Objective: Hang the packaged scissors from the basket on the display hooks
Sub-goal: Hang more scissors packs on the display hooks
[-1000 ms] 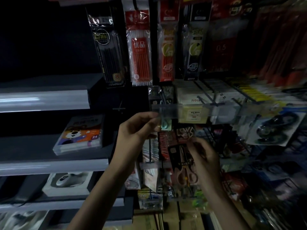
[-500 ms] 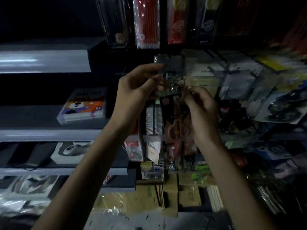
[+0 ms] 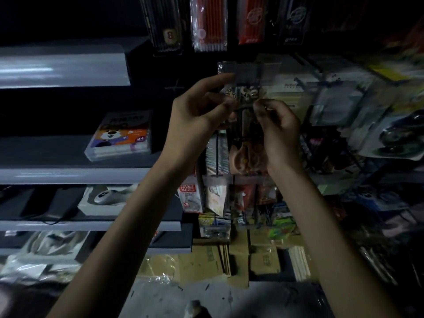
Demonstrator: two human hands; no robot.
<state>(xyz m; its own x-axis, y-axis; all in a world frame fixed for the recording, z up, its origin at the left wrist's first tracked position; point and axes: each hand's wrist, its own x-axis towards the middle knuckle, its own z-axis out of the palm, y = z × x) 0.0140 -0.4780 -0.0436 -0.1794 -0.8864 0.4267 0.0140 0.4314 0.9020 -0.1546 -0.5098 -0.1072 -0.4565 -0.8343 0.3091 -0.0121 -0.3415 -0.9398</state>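
Note:
A packaged pair of scissors point(image 3: 246, 154) with pale pink handles hangs upright between my hands, in front of the dim display rack. My right hand point(image 3: 278, 131) pinches the top of the pack near its hang hole. My left hand point(image 3: 197, 115) is raised beside it, its fingertips gripping the clear price-tag plate point(image 3: 246, 73) at the end of a display hook. The hook's wire itself is hidden behind the plate and my fingers. No basket is in view.
Pen and refill packs point(image 3: 210, 24) hang above. More hooks with packaged stationery point(image 3: 332, 99) crowd the right. Grey shelves point(image 3: 68, 174) on the left hold a marker set point(image 3: 121, 136) and boxed items. Flattened cardboard point(image 3: 206, 260) lies on the floor below.
My right hand has lifted the scissors pack up to the hook's tag, close to my left hand. The view has tilted down, so the shelves appear higher.

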